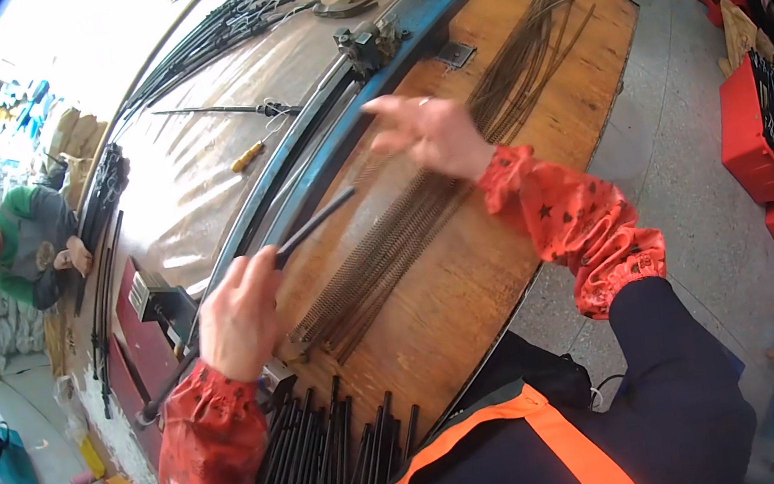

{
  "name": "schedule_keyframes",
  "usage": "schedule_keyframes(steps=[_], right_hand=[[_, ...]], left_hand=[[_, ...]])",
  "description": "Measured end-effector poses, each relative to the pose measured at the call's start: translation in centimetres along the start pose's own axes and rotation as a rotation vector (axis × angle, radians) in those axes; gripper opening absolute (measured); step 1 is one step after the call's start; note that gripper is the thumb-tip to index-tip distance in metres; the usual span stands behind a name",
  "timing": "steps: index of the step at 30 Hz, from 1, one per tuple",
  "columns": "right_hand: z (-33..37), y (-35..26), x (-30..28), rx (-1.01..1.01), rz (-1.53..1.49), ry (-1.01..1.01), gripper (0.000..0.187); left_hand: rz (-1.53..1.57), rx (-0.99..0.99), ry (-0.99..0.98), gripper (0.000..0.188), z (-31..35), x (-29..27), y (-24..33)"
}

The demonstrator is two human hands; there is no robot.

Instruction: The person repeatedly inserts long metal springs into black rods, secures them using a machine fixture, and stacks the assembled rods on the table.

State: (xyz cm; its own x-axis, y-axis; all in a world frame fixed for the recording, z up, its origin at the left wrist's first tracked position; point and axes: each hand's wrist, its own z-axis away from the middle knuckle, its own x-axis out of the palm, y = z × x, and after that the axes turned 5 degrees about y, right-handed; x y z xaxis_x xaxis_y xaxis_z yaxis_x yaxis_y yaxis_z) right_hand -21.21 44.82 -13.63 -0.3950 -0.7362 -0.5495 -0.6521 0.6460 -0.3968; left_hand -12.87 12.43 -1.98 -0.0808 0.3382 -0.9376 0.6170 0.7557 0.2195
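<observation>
My left hand [242,316] is closed around a black rod [318,220], whose far end points up and to the right over the table. The rod's thicker near end lies beyond my wrist at the lower left. My right hand [436,138] hovers above the long coil springs, slightly blurred, with its fingers stretched out and apart; no object shows in it. Many thin brown springs [361,271] lie in a bundle across the wooden board [457,302]. Alongside them runs a blue metal rail [315,167], with a small dark clamp-like fixture [366,48] mounted near its far end.
Black tubes [316,466] stand bunched by my lap. More black rods [212,31] lie on the covered far table, near a yellow-handled tool [247,156]. Another person [28,243] works at the left. Red crates [755,133] of black parts stand along the right side.
</observation>
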Motion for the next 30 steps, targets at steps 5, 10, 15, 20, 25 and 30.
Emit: schedule_keyframes(steps=[5, 10, 15, 20, 25, 30], right_hand=[[0.1, -9.5, 1.5, -0.068, -0.178, -0.001, 0.062], [0.5, -7.4, 0.6, -0.008, -0.344, -0.085, 0.029], [-0.3, -8.6, 2.5, -0.104, -0.399, 0.039, 0.032], [-0.3, -13.8, 5.5, -0.029, -0.517, 0.15, 0.037], [-0.5, -8.4, 3.9, -0.034, -0.109, -0.096, 0.025], [-2.0, -11.7, 9.7, 0.113, -0.453, -0.22, 0.019]], left_hand=[[-0.046, -0.04, -0.042, 0.029, 1.5, -1.4, 0.4], [-0.096, -0.16, 0.024, 0.034, 5.0, -4.0, -1.2], [-0.086, -0.11, 0.109, 0.034, 5.9, -4.4, -0.5], [-0.042, -0.114, 0.137, 0.033, 7.0, -4.8, -0.1], [-0.088, -0.32, 0.408, 0.019, 13.0, -7.8, -6.1], [-0.223, -0.417, 0.537, 0.015, 16.3, -11.6, -7.7]])
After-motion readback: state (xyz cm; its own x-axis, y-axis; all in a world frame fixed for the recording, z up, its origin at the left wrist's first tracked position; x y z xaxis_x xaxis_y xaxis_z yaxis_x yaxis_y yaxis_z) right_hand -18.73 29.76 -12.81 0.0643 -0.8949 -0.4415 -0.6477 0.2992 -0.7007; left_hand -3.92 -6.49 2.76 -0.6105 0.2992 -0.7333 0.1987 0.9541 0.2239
